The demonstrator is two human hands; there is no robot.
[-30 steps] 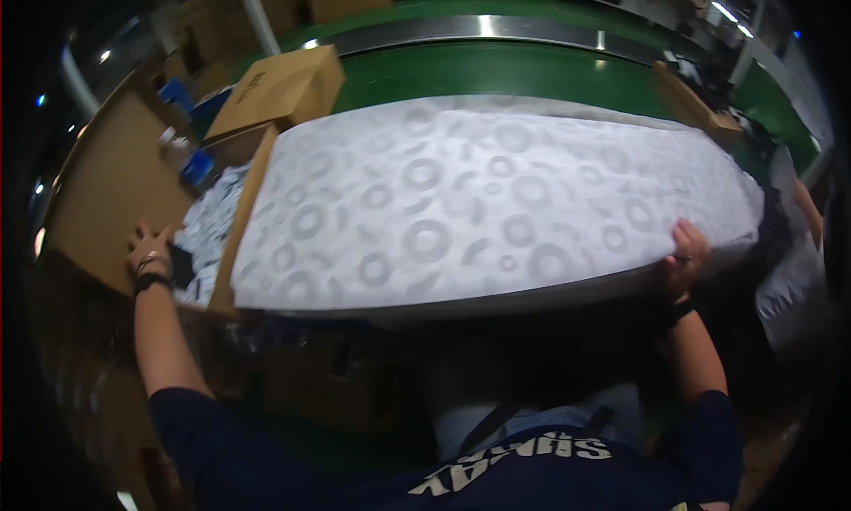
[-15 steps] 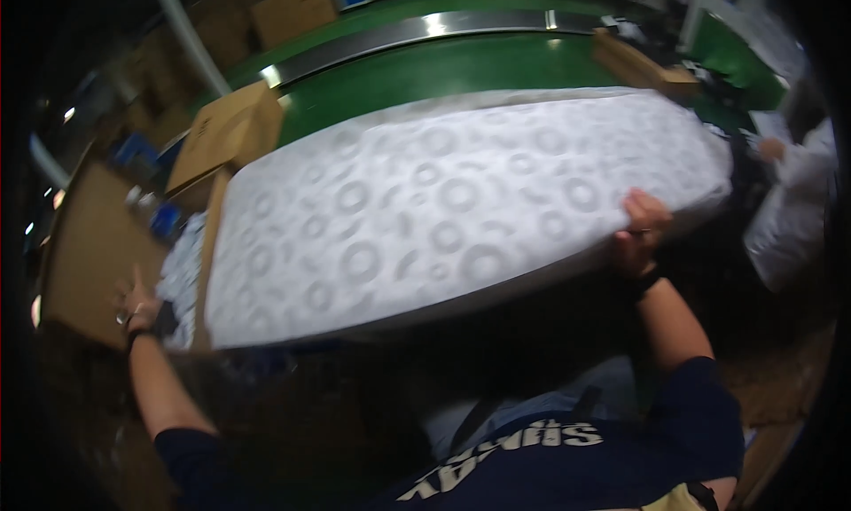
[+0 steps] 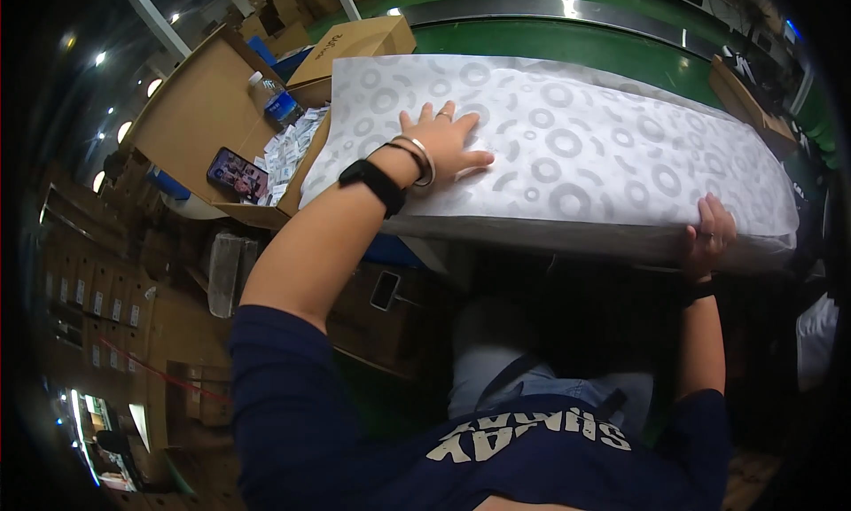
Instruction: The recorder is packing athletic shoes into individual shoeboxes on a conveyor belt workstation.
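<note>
On the work surface, from 10 to 3 o'clock, lies the patterned sheet. My left hand presses flat, fingers spread wide; my right hand pinches the near edge. Judgement: keep tension even, smooth outward, avoid creases.

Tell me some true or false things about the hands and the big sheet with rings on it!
1. The left hand lies flat on top of the patterned sheet. True.
2. The right hand holds a water bottle. False: its fingers grip the sheet's near edge.
3. A phone lies in the open cardboard box. True.
4. The sheet is plain red. False: it is white with grey rings.
5. The left wrist is bare. False: it wears a black band and a bangle.
</note>
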